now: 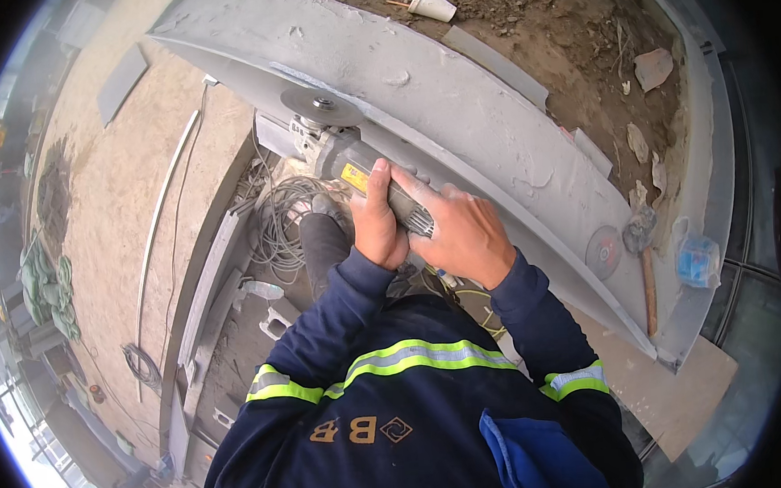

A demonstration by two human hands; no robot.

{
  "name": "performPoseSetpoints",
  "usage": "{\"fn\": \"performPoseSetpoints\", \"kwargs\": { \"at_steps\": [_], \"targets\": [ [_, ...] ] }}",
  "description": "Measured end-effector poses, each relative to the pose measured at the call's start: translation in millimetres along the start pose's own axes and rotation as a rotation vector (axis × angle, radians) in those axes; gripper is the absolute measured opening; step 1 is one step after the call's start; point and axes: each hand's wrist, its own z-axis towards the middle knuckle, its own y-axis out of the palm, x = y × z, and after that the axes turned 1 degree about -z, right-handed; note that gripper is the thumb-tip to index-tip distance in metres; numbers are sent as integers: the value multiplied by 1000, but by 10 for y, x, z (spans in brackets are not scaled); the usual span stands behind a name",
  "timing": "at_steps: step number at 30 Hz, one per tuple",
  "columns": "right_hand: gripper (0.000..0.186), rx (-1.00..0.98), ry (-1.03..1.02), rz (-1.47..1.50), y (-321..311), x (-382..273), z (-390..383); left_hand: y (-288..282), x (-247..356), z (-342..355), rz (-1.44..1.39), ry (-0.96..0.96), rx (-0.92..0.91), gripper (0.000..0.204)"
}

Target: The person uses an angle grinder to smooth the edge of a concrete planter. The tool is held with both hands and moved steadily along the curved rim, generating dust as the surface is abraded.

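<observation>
Grey curved panel (454, 106); hands (421, 224) on grinder (350, 161)

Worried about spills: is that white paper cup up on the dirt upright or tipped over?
Tipped: the white paper cup lies on its side on the dirt.

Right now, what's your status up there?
Both hands, left and right, gripping angle grinder. Disc on grey steel beam. Spare disc, hammer nearby.

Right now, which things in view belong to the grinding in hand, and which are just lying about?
In use:
- angle grinder, gripped by left hand and right hand
- its disc, against the grey curved beam

Lying about:
- spare disc
- hammer
- paper cup
- coiled cable
- blue plastic packet
</observation>
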Motion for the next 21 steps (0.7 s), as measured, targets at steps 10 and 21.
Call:
{"fn": "performPoseSetpoints", "kwargs": {
  "at_steps": [10,21],
  "targets": [
    [89,72,-103,101,172,17,506,-302,247,574,-50,-58,-64,43],
    [94,-32,9,-3,18,69,-52,15,-45,-53,25,-1,0,40]
  ]
}}
